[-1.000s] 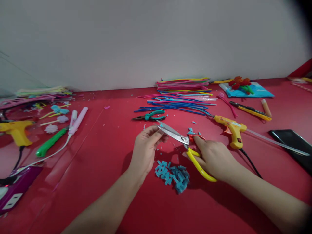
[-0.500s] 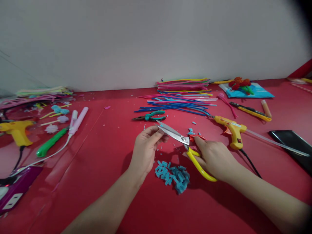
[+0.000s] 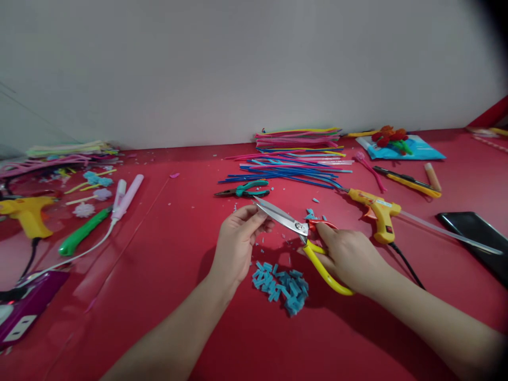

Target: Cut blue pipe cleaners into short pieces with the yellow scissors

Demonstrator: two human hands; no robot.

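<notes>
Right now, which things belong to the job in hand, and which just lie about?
In the job: scissors in the right hand; small blue bit at the left hand; probably the pile of blue pieces.
Lying about, seemingly: pliers; green-handled tool; phone; red flowers.

At the centre of the frame we see scissors (image 3: 299,226) with silver blades, one yellow handle and one red-orange. Just below, we find light blue scraps (image 3: 292,288); above, teal-and-black pliers (image 3: 248,188) and pipe cleaners (image 3: 299,140) in pink, yellow and blue. At right we see a yellow glue gun (image 3: 375,206) and a black phone (image 3: 468,227); at lower left, a purple power strip (image 3: 39,296) with white patches. We see a red table (image 3: 127,296) beneath a plain grey wall (image 3: 198,69) filling the top.
</notes>
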